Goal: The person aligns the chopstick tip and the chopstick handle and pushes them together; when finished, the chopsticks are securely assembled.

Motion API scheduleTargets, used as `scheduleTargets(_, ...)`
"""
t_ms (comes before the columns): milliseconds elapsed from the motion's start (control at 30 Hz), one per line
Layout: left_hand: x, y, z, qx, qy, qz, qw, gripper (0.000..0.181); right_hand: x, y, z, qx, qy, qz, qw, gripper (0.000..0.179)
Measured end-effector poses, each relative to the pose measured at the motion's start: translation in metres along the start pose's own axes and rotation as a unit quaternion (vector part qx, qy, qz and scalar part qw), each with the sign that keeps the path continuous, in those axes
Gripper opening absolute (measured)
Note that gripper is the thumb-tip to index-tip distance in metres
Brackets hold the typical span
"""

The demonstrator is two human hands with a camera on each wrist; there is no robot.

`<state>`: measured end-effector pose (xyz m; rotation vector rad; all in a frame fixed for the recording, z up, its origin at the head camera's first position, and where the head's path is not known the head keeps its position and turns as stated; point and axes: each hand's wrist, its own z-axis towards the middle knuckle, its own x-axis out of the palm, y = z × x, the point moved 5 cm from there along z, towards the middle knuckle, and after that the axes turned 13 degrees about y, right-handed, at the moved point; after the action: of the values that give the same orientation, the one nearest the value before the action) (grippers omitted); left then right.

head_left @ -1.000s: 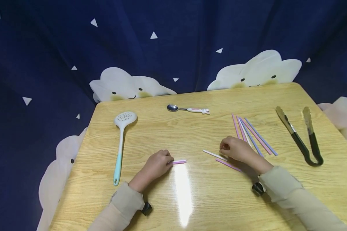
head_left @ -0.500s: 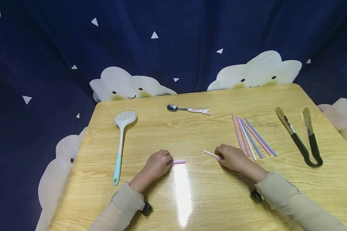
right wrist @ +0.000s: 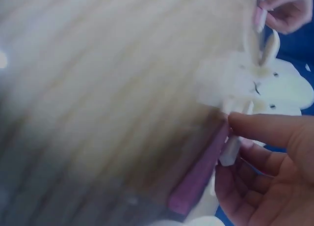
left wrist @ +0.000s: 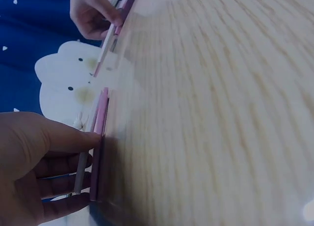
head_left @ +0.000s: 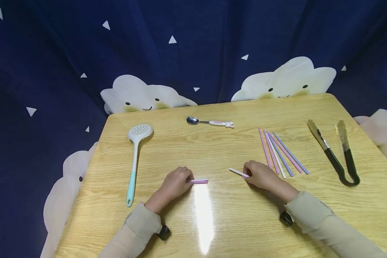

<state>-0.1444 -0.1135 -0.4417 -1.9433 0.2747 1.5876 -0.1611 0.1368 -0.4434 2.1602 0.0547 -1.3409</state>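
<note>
My left hand (head_left: 177,181) pinches a white stick (left wrist: 82,164) and a pink stick (left wrist: 100,119) side by side, low over the table. Their right ends stick out past the fingertips. Across a gap to the right, my right hand (head_left: 261,175) holds another white stick (head_left: 237,172) between thumb and fingers. Against that one lies a pink stick (right wrist: 198,179), mostly hidden by the hand in the head view; the right wrist view shows the thumb touching it. Several loose pink, white and blue sticks (head_left: 287,152) lie fanned out just beyond my right hand.
A slotted skimmer (head_left: 133,157) with a mint handle tip lies on the left of the wooden table (head_left: 232,222). Toward the back is a small spoon (head_left: 209,122) with a rabbit-shaped handle end. Spread tongs (head_left: 338,157) with black handles lie on the right.
My right hand has come down and slightly left from beside the loose pile and taken hold of the white and pink sticks. These then shifted slightly right. The left hand stays nearly still.
</note>
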Motion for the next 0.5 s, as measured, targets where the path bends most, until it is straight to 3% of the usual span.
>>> scheduleTargets(200, -0.009, 0.001, 0.006, -0.02, 0.019, -0.054, 0.9982, 0.009, -0.016, -0.006, -0.005, 0.006, 0.015, 0.056, 0.9983, 0.01)
scheduleTargets(500, -0.044, 0.0, 0.015, -0.041, 0.002, -0.108, 0.9933, 0.004, -0.055, -0.01, -0.012, -0.017, -0.039, 0.071, 0.9965, 0.007)
